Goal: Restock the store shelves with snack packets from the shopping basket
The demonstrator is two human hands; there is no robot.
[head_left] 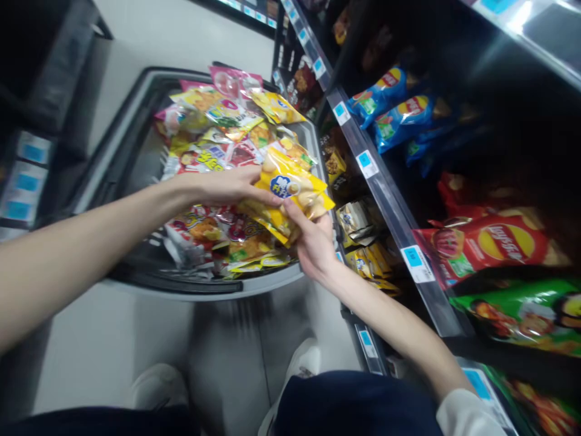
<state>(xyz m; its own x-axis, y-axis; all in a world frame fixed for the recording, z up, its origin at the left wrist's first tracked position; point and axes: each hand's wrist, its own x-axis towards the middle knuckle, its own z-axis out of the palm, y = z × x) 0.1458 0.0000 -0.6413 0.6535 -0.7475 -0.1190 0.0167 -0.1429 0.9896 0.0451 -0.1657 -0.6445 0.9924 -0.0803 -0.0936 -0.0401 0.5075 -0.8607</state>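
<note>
Yellow snack bags (295, 181) with a blue round label are gripped between my two hands, above the right part of a full basket. My left hand (242, 184) closes on them from the left, its thumb laid across the front. From below right, my right hand (313, 239) holds their lower edge, thumb on top and fingers mostly hidden underneath. More than one yellow bag seems to be in the bundle; I cannot tell exactly. Under it, the grey-rimmed basket (218, 292) holds a heap of colourful snack packets (213, 157), pink, yellow, white and red.
On the right, dark shelves with a price-tag rail (363, 160) carry blue chip bags (403, 118), a red chip bag (494, 242) and a green one (526, 315). Yellow packets (370, 263) hang lower down beside the basket. My shoes (304, 357) stand on the floor close by.
</note>
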